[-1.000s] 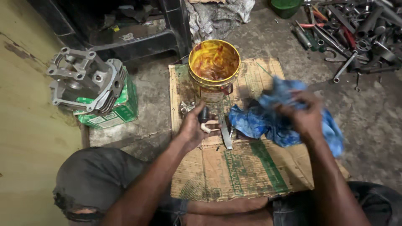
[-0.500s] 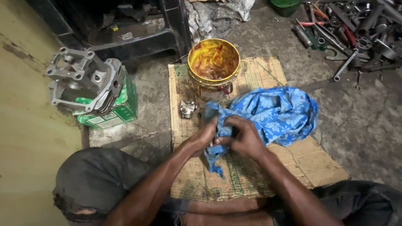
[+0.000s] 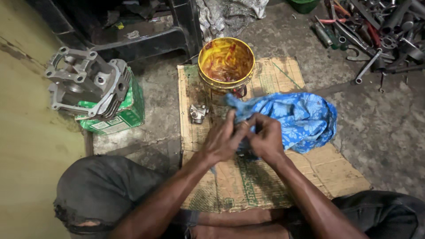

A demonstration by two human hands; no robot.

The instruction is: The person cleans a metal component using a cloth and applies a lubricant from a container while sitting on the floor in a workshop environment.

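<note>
Both hands grip the blue floral cloth (image 3: 292, 119) tight: left hand (image 3: 223, 141) & right hand (image 3: 265, 139) are pressed together over 1 bunched end, fingers curled shut on the fabric; can't tell whether anything is wrapped inside, the cloth hides it. The rest of the cloth trails off to the right across the flattened cardboard sheet (image 3: 274, 186), w/ its top end just below the yellow bucket (image 3: 226, 64). Risk, as I judge it: the bucket stands v. close to the hands, so a hard tug or elbow swing could knock it & spill its contents on the cardboard; the cloth could also drag into it. A small metal part (image 3: 198, 113) lies just left of the hands & could get swept off. Bucket is open, inside smeared w/ orange-red greasy stuff. A green carton (image 3: 128, 116) carries a grey engine cylinder casting (image 3: 86, 82). Loose tools (image 3: 376, 31) are heaped top right.
</note>
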